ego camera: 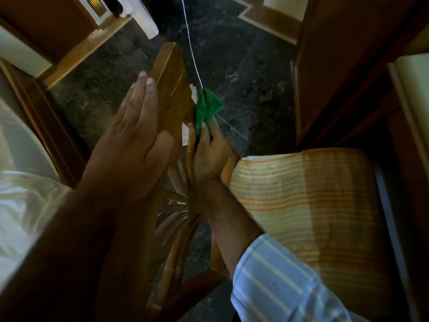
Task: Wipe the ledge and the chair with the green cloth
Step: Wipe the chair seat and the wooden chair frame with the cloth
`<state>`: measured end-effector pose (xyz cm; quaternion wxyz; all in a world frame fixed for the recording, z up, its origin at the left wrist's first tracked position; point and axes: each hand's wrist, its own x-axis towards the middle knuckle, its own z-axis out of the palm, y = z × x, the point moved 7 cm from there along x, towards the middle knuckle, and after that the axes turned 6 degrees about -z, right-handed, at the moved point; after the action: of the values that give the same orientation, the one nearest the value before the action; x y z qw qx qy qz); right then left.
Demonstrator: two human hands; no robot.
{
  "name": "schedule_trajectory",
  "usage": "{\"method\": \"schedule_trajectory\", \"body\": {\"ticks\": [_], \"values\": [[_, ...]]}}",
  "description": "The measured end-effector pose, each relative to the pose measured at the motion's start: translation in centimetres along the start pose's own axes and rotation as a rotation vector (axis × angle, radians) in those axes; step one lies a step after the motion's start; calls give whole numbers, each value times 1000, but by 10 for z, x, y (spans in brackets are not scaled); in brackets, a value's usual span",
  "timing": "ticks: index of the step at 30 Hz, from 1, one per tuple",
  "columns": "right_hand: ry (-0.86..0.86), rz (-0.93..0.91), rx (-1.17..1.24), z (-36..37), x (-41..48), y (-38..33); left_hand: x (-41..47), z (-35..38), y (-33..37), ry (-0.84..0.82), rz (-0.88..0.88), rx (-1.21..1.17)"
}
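A wooden chair stands below me, seen from above. Its worn top rail (170, 80) runs away from me, and its striped orange and cream seat cushion (299, 194) lies to the right. My left hand (132, 145) rests flat against the left face of the chair back, fingers straight and together. My right hand (209, 152) grips the bunched green cloth (206, 108) and presses it against the right side of the back, just under the rail. Spindles of the back show between my forearms. No ledge is clearly identifiable.
The floor (243, 73) is dark marble with a thin white line across it. Wooden furniture or door panels (343, 73) stand close on the right, wooden trim (76, 54) on the left. White fabric (21, 182) lies at the left edge.
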<state>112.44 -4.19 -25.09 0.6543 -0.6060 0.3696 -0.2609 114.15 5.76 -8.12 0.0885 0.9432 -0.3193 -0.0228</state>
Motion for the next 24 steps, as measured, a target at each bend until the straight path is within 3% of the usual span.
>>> {"method": "schedule_trajectory", "body": {"ticks": [8,14,19,22,24], "values": [[-203,-375,47,6,-74,-64,5,0,-6,13,-131,-77],[-302,-590,41,-5,-83,-68,-3,-24,3,269,-44,17],[-323,-430,135,-18,-50,-63,-13,-35,6,335,-76,14],[-347,-310,8,-20,-21,-56,-19,-37,8,327,-88,30],[-453,-167,-81,-18,-6,-42,-23,-40,10,311,-66,25]]}}
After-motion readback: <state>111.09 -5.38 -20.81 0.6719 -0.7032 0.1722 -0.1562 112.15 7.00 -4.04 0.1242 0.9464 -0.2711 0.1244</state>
